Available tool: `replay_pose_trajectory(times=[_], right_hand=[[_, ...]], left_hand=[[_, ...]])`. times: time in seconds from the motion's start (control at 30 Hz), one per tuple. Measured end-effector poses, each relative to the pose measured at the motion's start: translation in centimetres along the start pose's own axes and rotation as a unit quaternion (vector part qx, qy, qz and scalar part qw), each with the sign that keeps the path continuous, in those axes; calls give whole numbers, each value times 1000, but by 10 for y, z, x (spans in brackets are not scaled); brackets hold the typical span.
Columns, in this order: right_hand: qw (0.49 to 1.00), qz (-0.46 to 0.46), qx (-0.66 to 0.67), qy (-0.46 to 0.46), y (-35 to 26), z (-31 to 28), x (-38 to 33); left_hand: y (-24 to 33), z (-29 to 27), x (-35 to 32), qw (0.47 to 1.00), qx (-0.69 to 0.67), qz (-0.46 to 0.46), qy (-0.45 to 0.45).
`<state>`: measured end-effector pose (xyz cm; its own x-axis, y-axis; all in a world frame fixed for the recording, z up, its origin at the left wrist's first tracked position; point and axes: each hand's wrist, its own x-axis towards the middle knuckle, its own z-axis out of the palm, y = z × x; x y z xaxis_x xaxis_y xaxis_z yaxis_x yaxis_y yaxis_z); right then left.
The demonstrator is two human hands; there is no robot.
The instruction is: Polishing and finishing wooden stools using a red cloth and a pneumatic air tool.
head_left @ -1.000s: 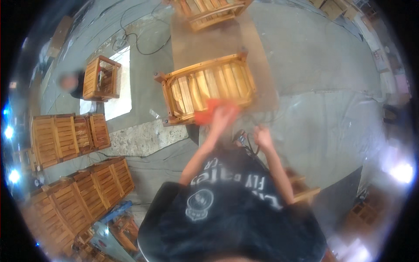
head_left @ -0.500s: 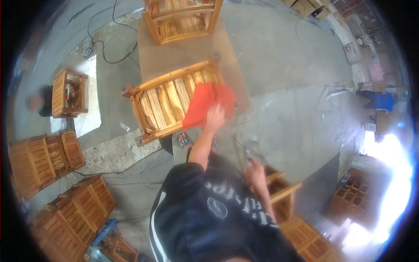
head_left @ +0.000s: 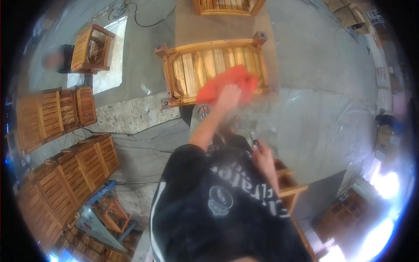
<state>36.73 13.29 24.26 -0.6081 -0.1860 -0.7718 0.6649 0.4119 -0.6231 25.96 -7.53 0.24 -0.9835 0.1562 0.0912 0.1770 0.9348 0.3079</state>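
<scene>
A slatted wooden table (head_left: pixel 185 74) lies upside down before me, its short legs with dark bolt ends pointing up. My left hand (head_left: pixel 230 94) grips a bunched red-orange cloth (head_left: pixel 238 78), which lies over the right part of the table's near rail and slats. The cloth hides that stretch of wood, and my left fingers are partly blurred. Lower and to the right, apart from the table, my right hand (head_left: pixel 262 158) is closed round the dark handle of a paintbrush (head_left: pixel 255 139). Its pale tip points up and away from me.
Brown sheet (head_left: pixel 218 29) lies under the table; another wooden piece (head_left: pixel 227 6) stands beyond it. Slatted furniture (head_left: pixel 65 174) is stacked on the left. A person (head_left: pixel 59 59) is beside a small wooden table (head_left: pixel 91 48). Wooden furniture (head_left: pixel 293 190) stands close by my right arm.
My view has shifted, so the table sits higher and farther right in it. The cloth has bunched up under my left hand. My right hand still holds the paintbrush.
</scene>
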Motion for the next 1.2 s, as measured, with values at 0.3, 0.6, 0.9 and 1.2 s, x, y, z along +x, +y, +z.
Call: replay_pose_trajectory(times=[0.3, 0.6, 0.9, 1.2], right_hand=[[971, -60, -175, -151, -6, -12, 54], [988, 36, -125, -89, -17, -40, 40], [995, 68, -36, -63, 32, -22, 18], [974, 16, -214, -78, -23, -10, 46]], left_hand=[[-104, -68, -135, 972, 214, -95, -24], [-3, -83, -19, 976, 65, -99, -181], [32, 24, 40, 998, 5, 19, 62], [-115, -51, -136, 996, 32, -76, 13]])
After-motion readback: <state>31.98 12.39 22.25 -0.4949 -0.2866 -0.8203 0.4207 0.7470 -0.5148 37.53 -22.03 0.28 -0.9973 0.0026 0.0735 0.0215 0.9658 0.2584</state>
